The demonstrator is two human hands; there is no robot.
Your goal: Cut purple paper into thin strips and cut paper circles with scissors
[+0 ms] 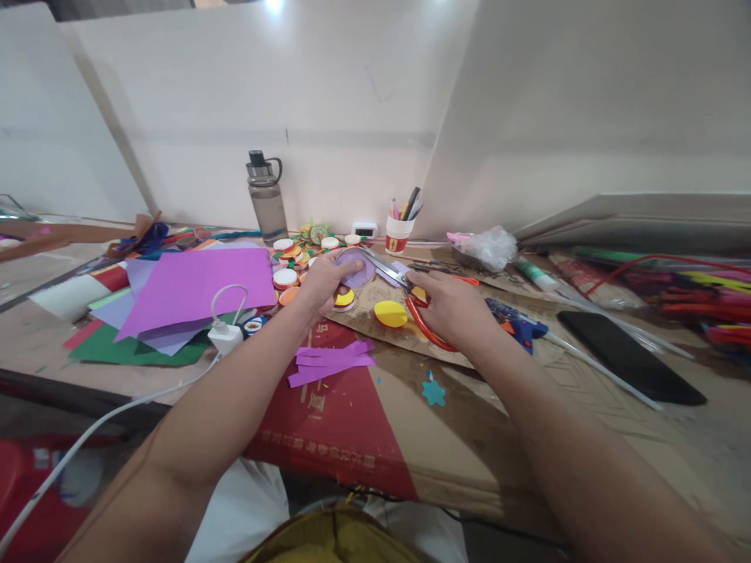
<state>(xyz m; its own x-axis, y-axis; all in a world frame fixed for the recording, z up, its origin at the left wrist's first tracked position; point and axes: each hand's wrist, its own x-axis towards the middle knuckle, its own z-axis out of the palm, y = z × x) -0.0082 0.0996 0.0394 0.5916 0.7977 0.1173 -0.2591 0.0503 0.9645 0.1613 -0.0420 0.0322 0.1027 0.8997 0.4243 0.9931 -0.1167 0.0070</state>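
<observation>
A round piece of light purple paper is pinched between the thumb and fingers of my left hand. Scissors with orange handles are in my right hand, their metal blades pointing left against the paper's right edge. A lilac scrap shows by the blades; whether it is still joined to the round piece I cannot tell. Just below the blades lies a yellow paper oval. Nearer to me are purple paper strips and a teal flower-shaped cutout.
Coloured paper sheets are stacked at left, with a white charger on their edge. Behind stand a water bottle and a paper cup of pens. A blue glue gun and a black phone lie at right.
</observation>
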